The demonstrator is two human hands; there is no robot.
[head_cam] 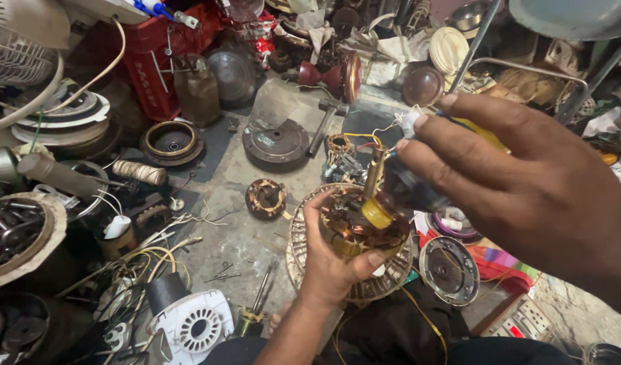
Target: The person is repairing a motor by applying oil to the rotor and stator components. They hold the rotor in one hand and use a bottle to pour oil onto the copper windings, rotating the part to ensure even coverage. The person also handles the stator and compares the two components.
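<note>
Cradling the copper-wound round motor stator [362, 223] from below, the left hand [331, 260] steadies it above the cluttered concrete floor [246, 247] — shaft upright — while the right hand [527, 182] pinches what seems a white wire connector [410, 124] above.

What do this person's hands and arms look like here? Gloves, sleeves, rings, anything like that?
Both hands are bare: no gloves, rings or watch show. The left hand and its forearm are uncovered, with no sleeve up to the bottom edge of the picture. The right hand fills the right side, close to the camera; its wrist is bare too, and any sleeve lies out of view.
</note>
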